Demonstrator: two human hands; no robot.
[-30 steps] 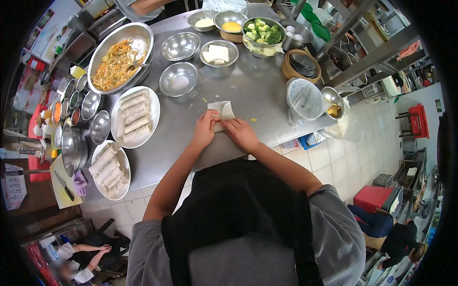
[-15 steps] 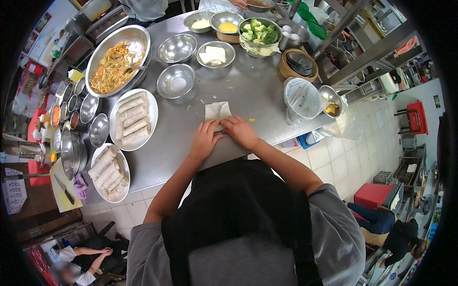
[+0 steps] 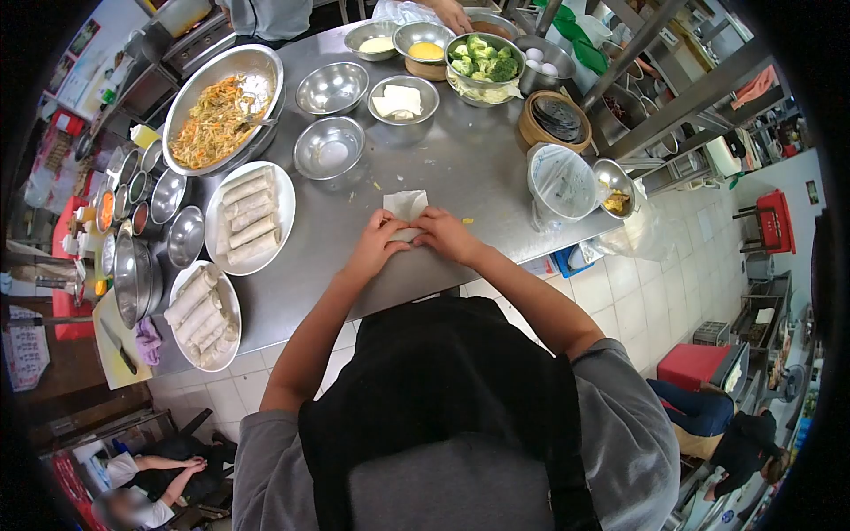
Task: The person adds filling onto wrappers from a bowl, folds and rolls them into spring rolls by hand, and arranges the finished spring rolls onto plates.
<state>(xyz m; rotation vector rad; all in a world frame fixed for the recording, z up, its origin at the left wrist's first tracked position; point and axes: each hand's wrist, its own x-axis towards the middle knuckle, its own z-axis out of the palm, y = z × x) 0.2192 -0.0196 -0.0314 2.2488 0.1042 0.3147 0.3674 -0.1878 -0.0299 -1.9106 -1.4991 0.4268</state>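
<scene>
Wrapper pinched at near end by fingers of L hand & R hand, needs snug, even pressure, far end flat

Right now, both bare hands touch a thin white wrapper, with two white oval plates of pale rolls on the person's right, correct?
No: the head view shows the two white oval plates of pale rolls on the person's left. The rest stands.
</scene>
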